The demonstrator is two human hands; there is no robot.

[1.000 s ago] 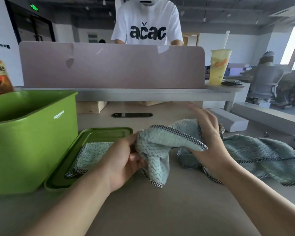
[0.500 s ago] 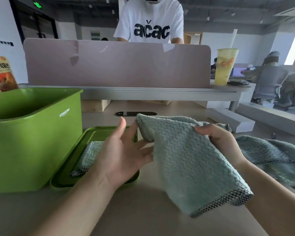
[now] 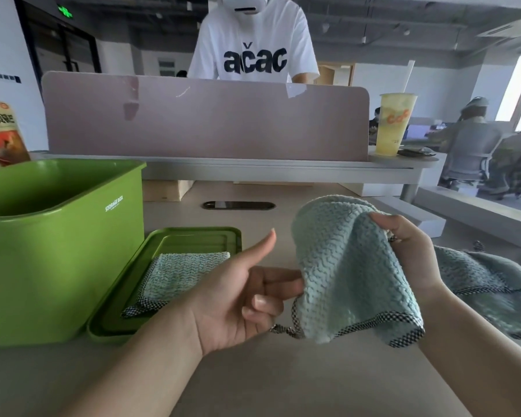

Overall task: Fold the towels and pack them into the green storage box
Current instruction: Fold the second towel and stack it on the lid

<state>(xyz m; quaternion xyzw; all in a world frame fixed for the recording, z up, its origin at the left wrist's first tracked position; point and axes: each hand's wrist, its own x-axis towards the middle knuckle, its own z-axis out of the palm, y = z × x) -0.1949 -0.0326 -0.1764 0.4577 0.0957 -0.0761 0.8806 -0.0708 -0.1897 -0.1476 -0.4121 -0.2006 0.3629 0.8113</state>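
Note:
A light blue towel (image 3: 346, 275) with a checked hem hangs in the air above the desk. My right hand (image 3: 409, 251) pinches its upper right edge. My left hand (image 3: 241, 296) is palm up beside the towel's left edge, thumb raised, fingers loosely bent with the fingertips touching the cloth. A folded towel (image 3: 175, 275) lies on the green lid (image 3: 124, 320), which sits flat next to the open green storage box (image 3: 42, 266) on the left. Another towel (image 3: 494, 287) lies crumpled on the desk at the right, partly behind my right arm.
A pink divider panel (image 3: 205, 118) closes off the back of the desk (image 3: 253, 371); a person in a white T-shirt stands behind it. A yellow drink cup (image 3: 394, 124) stands on the ledge at the right. A snack bag (image 3: 0, 133) shows behind the box.
The towel has been lifted off the desk and opened out. My left hand let go of it and turned palm up; my right hand now holds it up by an edge.

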